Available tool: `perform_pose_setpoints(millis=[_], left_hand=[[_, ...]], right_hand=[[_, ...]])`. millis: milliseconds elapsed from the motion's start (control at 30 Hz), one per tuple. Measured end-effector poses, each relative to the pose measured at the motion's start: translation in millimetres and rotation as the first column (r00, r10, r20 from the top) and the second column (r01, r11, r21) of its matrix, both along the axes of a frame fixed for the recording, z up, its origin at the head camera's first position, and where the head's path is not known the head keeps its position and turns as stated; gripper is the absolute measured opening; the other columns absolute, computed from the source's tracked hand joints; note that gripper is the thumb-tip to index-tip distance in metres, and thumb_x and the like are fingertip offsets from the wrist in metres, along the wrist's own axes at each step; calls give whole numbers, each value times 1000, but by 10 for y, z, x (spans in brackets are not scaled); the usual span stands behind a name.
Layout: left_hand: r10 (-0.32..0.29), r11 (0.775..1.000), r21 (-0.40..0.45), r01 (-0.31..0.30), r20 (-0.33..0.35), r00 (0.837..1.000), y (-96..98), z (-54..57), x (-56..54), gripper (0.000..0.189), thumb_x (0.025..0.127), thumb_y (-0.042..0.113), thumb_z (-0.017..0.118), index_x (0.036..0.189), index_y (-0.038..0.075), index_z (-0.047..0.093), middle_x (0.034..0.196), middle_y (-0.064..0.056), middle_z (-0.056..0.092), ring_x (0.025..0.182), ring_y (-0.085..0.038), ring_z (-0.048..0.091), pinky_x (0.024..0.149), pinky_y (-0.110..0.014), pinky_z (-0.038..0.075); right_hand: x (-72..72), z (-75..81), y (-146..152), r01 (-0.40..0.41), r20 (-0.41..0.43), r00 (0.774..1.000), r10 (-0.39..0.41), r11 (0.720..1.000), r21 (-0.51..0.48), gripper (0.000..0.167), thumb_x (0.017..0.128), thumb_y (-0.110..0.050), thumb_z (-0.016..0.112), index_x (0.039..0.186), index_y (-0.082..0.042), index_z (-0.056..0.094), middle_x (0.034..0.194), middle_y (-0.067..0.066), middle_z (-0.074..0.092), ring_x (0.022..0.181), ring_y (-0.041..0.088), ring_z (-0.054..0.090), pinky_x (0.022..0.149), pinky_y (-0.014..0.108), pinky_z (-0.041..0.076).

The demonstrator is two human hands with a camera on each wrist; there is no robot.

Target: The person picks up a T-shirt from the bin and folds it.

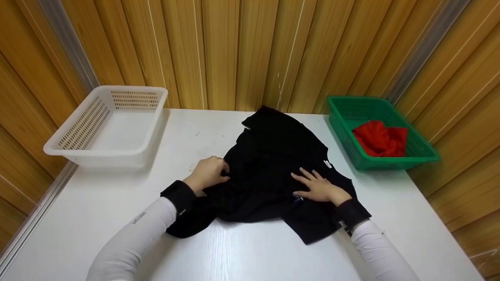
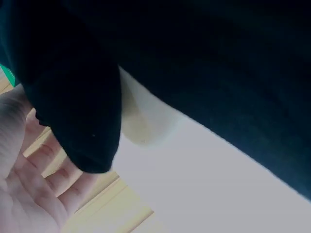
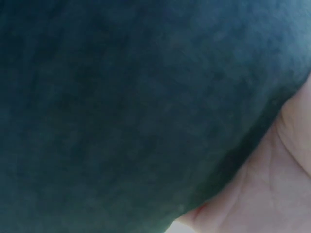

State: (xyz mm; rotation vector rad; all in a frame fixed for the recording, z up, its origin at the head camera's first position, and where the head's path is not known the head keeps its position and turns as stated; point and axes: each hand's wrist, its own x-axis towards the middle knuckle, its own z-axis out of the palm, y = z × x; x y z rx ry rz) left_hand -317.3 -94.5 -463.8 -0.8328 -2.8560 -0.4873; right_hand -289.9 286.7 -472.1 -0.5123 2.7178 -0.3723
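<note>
Wood-look panels [image 1: 218, 54] stand behind a white table [image 1: 250, 253]. The left hand [image 1: 207, 172] pinches a fold of the black shirt [image 1: 269, 164]; the right hand [image 1: 318, 188] rests on it, fingers spread. The shirt lies rumpled between a white basket [image 1: 105, 160] and a green basket [image 1: 390, 164] holding red cloth [image 1: 377, 138]. A one-sided tug could bunch the loose fabric. The left fingertips are partly hidden; dark folds are hard to read.

Looks like soft, matt cloth in the garment [image 1: 273, 144], the red bundle [image 1: 379, 138] and the white sleeves [image 1: 134, 234]. Seems like smooth plastic with a dull sheen in both the white basket [image 1: 101, 152] and the green basket [image 1: 402, 160]. Comes across as wood-grained panelling on the wall [image 1: 218, 58], grey metal on the corner strip [image 1: 65, 39], and smooth, slightly glossy white on the table [image 1: 246, 255].
</note>
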Motion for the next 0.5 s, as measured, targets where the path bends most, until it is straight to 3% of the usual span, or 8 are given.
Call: perform_pose_setpoints(millis=[133,300,400,500], left_hand=[[17,999,34,-14,-82,996,-77,42,-3,14,88,21,79,93,8,82,93,-10,81,87,-31,76,74,-48,62],[134,985,127,-115,-154,979,-279,187,-18,14,92,21,76,96,10,83,94,-9,82,84,-32,77,72,-48,62],[235,960,199,-195,-204,950,-453,299,-27,14,93,20,74,93,9,82,88,-10,81,76,-33,76,66,-49,60],[349,923,265,-280,-263,899,-639,406,-30,14,93,16,71,92,5,79,81,-14,79,68,-36,73,59,-51,57]], right_hand=[[-9,0,-10,-5,-3,1000,5,1000,7,73,102,-52,56,162,-18,31,171,23,16,152,64,11,114,84,18],[-9,11,-15,-8,-4,1000,9,1000,14,74,102,-52,56,162,-17,32,171,24,17,150,65,12,112,84,20],[-6,12,-11,-7,-2,1000,7,1000,21,74,102,-52,56,162,-16,32,170,25,18,150,66,12,111,85,21],[-3,8,-7,-6,0,1000,6,1000,27,73,102,-51,56,162,-16,32,170,25,17,149,67,12,111,85,22]])
